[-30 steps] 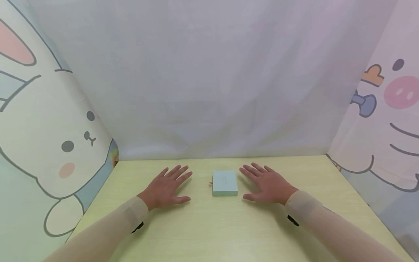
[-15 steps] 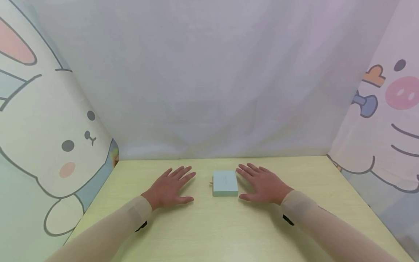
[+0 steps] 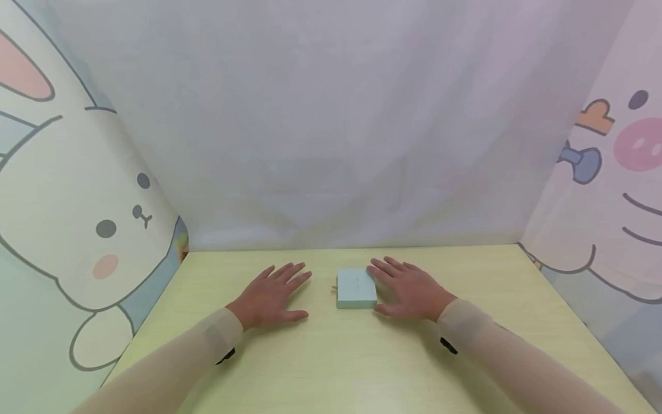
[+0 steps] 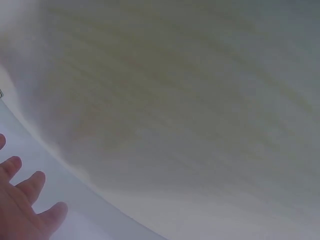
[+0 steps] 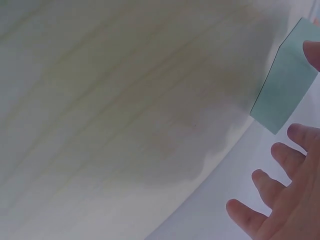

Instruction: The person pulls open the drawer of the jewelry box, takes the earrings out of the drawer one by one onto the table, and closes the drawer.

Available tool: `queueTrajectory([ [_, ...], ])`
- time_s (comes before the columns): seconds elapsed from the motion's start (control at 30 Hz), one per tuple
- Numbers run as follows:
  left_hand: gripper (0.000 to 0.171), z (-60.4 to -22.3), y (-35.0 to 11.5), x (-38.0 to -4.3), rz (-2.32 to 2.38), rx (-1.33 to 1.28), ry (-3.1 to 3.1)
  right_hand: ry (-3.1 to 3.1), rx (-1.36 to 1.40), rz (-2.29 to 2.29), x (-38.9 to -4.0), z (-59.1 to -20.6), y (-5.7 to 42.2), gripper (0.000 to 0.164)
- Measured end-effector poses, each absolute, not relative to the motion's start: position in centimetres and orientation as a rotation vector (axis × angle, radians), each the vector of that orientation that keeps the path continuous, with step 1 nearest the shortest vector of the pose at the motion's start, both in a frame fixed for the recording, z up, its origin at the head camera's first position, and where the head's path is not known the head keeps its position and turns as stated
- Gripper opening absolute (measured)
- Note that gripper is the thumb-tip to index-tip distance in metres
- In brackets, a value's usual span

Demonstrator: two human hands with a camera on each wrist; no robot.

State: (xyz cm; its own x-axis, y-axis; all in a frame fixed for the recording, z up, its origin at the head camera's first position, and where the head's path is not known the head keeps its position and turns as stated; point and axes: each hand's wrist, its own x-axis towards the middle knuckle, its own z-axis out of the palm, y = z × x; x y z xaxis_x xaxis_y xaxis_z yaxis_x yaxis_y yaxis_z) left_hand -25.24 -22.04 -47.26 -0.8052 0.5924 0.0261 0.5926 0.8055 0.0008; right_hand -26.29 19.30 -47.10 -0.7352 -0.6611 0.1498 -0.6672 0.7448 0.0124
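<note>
A small pale blue-green box (image 3: 355,286) lies on the light wooden table (image 3: 331,356), with a little tab sticking out of its left side. My right hand (image 3: 414,292) is spread at the box's right side, its index finger and thumb right at the edge; whether they touch it I cannot tell. In the right wrist view the box's side (image 5: 285,80) appears beyond the spread fingers. My left hand (image 3: 266,296) has its fingers spread too, holds nothing, and stays a short gap left of the box. Only some of its fingertips (image 4: 32,185) show in the left wrist view.
A plain white curtain (image 3: 331,126) hangs behind the table's far edge. Printed cloth walls stand on both sides, a rabbit (image 3: 77,190) on the left and a pig (image 3: 620,201) on the right.
My right hand has moved left until its fingertips are at the box's edge. The left hand has shifted slightly right, toward the box. The box has stayed in place.
</note>
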Motion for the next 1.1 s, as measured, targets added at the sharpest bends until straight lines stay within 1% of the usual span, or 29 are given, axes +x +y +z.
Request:
queueTrajectory([
  [0.47,0.095,-47.6,-21.0,-25.5,-0.058,-0.998,-2.966,-2.784,1.157,0.123,-25.5,-46.2,16.6,0.074],
  [0.63,0.094,-47.5,-20.6,-25.6,-0.036,-0.998,-2.972,-2.771,1.178,0.097,-25.9,-46.4,16.2,0.067],
  [0.8,0.093,-47.1,-19.8,-25.6,-0.051,-1.009,-2.978,-2.79,1.182,0.075,-26.4,-46.2,15.7,0.066],
  [0.9,0.09,-47.1,-19.3,-25.7,-0.048,-1.021,-2.968,-2.797,1.183,0.045,-26.5,-46.0,15.5,0.067],
  [1.1,0.077,-47.5,-18.4,-25.9,0.004,-1.039,-2.944,-2.806,1.177,0.012,-26.2,-45.8,15.5,0.067],
])
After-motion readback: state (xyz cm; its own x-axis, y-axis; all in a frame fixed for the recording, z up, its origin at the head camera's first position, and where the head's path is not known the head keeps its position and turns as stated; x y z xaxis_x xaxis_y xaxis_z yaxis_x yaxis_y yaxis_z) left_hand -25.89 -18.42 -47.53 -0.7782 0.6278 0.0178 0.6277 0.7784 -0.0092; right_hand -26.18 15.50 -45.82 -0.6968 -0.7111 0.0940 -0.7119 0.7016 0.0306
